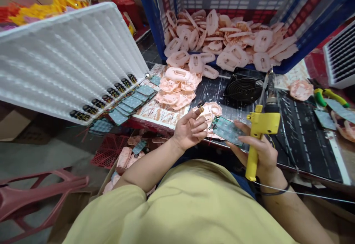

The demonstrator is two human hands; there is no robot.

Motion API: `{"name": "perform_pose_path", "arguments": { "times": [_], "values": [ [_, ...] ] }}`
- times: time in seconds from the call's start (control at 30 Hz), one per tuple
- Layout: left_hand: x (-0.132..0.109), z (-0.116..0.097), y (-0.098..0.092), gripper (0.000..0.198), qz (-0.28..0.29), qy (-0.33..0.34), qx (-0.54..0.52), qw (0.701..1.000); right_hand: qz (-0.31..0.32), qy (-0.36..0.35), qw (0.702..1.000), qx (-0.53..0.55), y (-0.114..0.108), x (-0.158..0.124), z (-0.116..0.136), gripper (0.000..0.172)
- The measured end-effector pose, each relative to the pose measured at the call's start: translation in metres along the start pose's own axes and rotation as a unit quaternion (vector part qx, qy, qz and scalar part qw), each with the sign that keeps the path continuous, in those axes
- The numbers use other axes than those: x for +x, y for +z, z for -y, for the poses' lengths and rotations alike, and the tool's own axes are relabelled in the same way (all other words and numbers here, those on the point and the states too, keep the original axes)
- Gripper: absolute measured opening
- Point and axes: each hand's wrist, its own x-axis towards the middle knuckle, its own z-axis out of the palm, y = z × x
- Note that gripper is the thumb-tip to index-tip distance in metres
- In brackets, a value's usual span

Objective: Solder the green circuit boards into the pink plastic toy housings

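Observation:
My left hand (pixel 191 130) is closed, pinching a small dark part (pixel 200 105) between thumb and forefinger; its kind is too small to make out. My right hand (pixel 263 153) grips a green circuit board (pixel 229 130) by its right end. That same hand also holds a yellow soldering gun (pixel 263 122), its metal tip pointing up and away from me. Thin wires show at the board's left end, close to my left fingers. Just behind the board lies a pale pink plastic shell (pixel 212 110). A stack of similar shells (pixel 177 84) stands further back.
A blue crate (pixel 155 22) full of pink shells stands at the back. A white foam tray (pixel 69 55) at left holds several black parts wired to circuit boards (pixel 133 101). A black fan (pixel 244 90) sits behind the board, and green-yellow pliers (pixel 320 96) lie at right.

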Motion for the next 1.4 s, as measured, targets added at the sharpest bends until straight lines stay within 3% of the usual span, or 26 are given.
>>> {"name": "perform_pose_path", "arguments": {
  "times": [0.1,0.17,0.23,0.3,0.37,0.43,0.5,0.57,0.67,0.8,0.87,1.0,1.1,1.2,1.4],
  "values": [
    [0.000,-0.002,-0.004,0.055,-0.014,0.003,0.010,1.000,-0.012,0.035,0.999,0.023,0.000,-0.004,0.003,0.052],
    [-0.001,-0.003,-0.009,0.052,-0.026,-0.002,0.053,0.998,-0.022,0.064,0.997,0.037,-0.001,-0.007,0.006,0.052],
    [-0.003,-0.005,-0.015,0.038,-0.035,0.004,0.142,0.989,-0.031,0.087,0.994,0.050,-0.002,-0.008,0.009,0.051],
    [-0.009,-0.006,-0.022,0.038,-0.044,0.065,0.266,0.961,-0.043,0.096,0.993,0.057,-0.005,-0.007,0.012,0.050],
    [-0.018,-0.006,-0.027,0.049,-0.057,0.199,0.392,0.896,-0.057,0.094,0.993,0.052,-0.006,-0.005,0.014,0.050],
    [-0.027,-0.004,-0.027,0.048,-0.044,0.330,0.504,0.797,-0.062,0.091,0.993,0.037,-0.007,-0.003,0.016,0.048],
    [-0.035,0.001,-0.021,0.041,0.008,0.370,0.596,0.712,-0.059,0.093,0.994,0.023,-0.006,-0.003,0.018,0.049],
    [-0.038,0.006,-0.011,0.034,0.061,0.342,0.651,0.675,-0.055,0.097,0.994,0.012,-0.004,-0.005,0.018,0.049],
    [-0.033,0.009,0.004,0.020,0.057,0.330,0.664,0.669,-0.045,0.097,0.994,0.010,-0.001,-0.009,0.018,0.048],
    [-0.016,-0.002,0.019,0.004,0.022,0.403,0.631,0.663,-0.033,0.074,0.997,0.015,0.001,-0.011,0.019,0.051],
    [-0.006,-0.010,0.024,0.009,0.019,0.392,0.611,0.687,-0.032,0.062,0.997,0.011,0.003,-0.010,0.019,0.052],
    [0.005,-0.016,0.029,0.025,0.024,0.287,0.579,0.763,-0.028,0.024,0.999,-0.028,0.005,-0.008,0.020,0.052],
    [0.007,-0.015,0.028,0.031,0.000,0.236,0.555,0.798,-0.024,0.014,0.999,-0.046,0.005,-0.009,0.020,0.053],
    [0.006,-0.014,0.027,0.035,-0.016,0.229,0.523,0.821,-0.028,0.014,0.998,-0.056,0.005,-0.010,0.020,0.054],
    [0.004,-0.012,0.021,0.028,-0.057,0.293,0.527,0.796,-0.041,0.010,0.997,-0.069,0.006,-0.013,0.019,0.058]
  ]
}}
